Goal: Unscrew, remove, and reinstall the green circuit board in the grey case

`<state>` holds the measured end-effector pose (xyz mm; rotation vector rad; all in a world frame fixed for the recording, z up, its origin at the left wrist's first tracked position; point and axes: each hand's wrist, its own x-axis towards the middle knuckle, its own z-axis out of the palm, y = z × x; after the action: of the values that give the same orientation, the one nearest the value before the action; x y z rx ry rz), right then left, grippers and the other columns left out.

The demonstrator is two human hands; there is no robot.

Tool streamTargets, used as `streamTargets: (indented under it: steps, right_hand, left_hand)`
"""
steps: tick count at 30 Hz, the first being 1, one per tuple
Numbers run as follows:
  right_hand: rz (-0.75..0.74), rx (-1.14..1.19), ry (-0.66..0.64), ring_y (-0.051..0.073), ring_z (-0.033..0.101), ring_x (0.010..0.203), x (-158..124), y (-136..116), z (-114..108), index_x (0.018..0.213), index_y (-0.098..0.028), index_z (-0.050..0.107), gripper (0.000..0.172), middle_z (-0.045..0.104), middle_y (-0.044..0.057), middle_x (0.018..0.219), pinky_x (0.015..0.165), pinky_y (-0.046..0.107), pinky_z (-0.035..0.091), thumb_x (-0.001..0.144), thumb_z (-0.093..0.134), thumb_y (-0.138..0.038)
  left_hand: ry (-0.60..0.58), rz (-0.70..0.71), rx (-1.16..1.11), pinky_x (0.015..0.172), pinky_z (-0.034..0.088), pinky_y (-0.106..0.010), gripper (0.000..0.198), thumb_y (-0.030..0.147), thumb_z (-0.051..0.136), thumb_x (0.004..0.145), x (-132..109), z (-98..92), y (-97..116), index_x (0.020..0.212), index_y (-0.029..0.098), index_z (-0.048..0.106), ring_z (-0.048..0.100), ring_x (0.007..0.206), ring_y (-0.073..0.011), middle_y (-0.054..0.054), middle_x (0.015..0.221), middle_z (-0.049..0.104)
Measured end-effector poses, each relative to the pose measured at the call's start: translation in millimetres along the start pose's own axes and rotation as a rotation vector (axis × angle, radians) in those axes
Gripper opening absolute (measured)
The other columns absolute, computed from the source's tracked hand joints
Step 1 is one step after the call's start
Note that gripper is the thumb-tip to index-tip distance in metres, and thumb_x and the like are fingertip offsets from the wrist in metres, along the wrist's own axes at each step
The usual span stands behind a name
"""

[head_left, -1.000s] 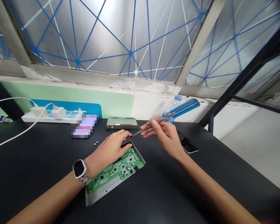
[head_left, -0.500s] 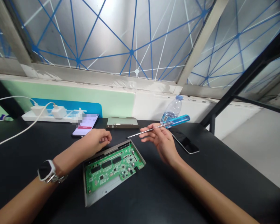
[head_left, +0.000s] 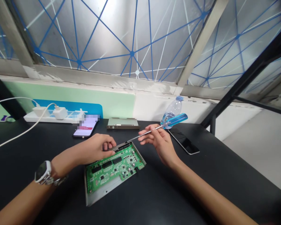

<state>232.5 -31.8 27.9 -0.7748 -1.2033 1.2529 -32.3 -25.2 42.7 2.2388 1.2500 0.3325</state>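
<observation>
A green circuit board [head_left: 118,167] lies in a shallow metal case [head_left: 100,196] on the black table, set at a slant. My left hand [head_left: 101,147], with a watch on its wrist, is closed at the case's far rim, thumb on the inner side and fingers curled over the edge. In my right hand [head_left: 160,140] is a screwdriver [head_left: 175,120] with a clear blue handle, its shaft held between thumb and fingers. The tip points left and down, close to the case's far rim; whether it touches cannot be seen.
A metal cover [head_left: 123,123] sits at the back of the table. Behind my right hand stand a water bottle [head_left: 172,111] and a dark phone [head_left: 184,142]. At left are a lit phone [head_left: 86,126] and a power strip [head_left: 51,116] with a white cable.
My left hand has moved right and down onto the case's far rim and closed on it. My right hand with the screwdriver has shifted slightly left; its tip is a little lower.
</observation>
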Motion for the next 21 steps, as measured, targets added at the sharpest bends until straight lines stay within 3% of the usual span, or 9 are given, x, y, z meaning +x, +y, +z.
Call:
streamTargets:
  steps: [3,7,11,16,18,21]
  right_hand:
    - [-0.017,-0.029,0.005,0.019,0.073,0.068,2.4,-1.6,0.1,0.095,-0.017,0.058,0.026,0.075,0.009,0.087,0.064,0.033,0.059,0.092,0.061,-0.042]
    - [-0.071,-0.094,0.000,0.017,0.071,0.061,9.0,-7.0,4.4,0.097,-0.016,0.056,0.029,0.074,0.006,0.081,0.060,0.031,0.059,0.092,0.060,-0.045]
    - [-0.100,-0.194,-0.053,0.014,0.067,0.052,18.8,-16.7,16.2,0.097,-0.017,0.053,0.028,0.072,0.004,0.074,0.052,0.027,0.056,0.095,0.056,-0.045]
    - [-0.091,-0.304,-0.186,0.010,0.062,0.046,32.8,-25.3,33.8,0.099,-0.019,0.050,0.027,0.067,-0.002,0.068,0.044,0.022,0.051,0.097,0.050,-0.046]
    - [-0.083,-0.374,-0.249,0.010,0.061,0.045,36.3,-25.5,41.2,0.098,-0.020,0.049,0.027,0.065,-0.002,0.068,0.043,0.022,0.050,0.098,0.048,-0.047]
    - [-0.082,-0.502,-0.340,0.010,0.062,0.047,36.1,-24.7,55.1,0.093,-0.019,0.049,0.028,0.065,-0.002,0.067,0.047,0.023,0.051,0.099,0.045,-0.046]
  left_hand:
    - [0.032,0.045,0.015,0.068,0.049,-0.028,0.022,0.028,0.057,0.084,6.9,8.5,5.7,0.098,0.016,0.070,0.061,0.074,-0.0173,-0.005,0.083,0.068]
    - [0.212,0.204,0.066,0.084,0.049,-0.036,0.022,0.021,0.055,0.088,34.5,33.5,6.6,0.103,0.017,0.070,0.063,0.091,-0.0214,-0.008,0.100,0.069]
    - [0.338,0.228,-0.011,0.080,0.051,-0.033,0.015,0.016,0.058,0.087,57.6,53.0,7.1,0.096,0.019,0.069,0.064,0.090,-0.0210,-0.006,0.095,0.067]
    - [0.448,0.280,-0.061,0.089,0.050,-0.039,0.019,0.016,0.050,0.091,44.8,38.6,7.3,0.100,0.018,0.068,0.064,0.097,-0.0218,-0.008,0.101,0.069]
    - [0.409,0.264,-0.152,0.086,0.051,-0.037,0.021,0.020,0.048,0.094,30.9,26.0,7.3,0.101,0.018,0.068,0.064,0.093,-0.0204,-0.007,0.102,0.070]
    - [0.173,0.229,-0.351,0.086,0.052,-0.034,0.020,0.026,0.054,0.093,10.6,11.0,8.5,0.106,0.019,0.067,0.065,0.094,-0.0197,-0.006,0.105,0.071]
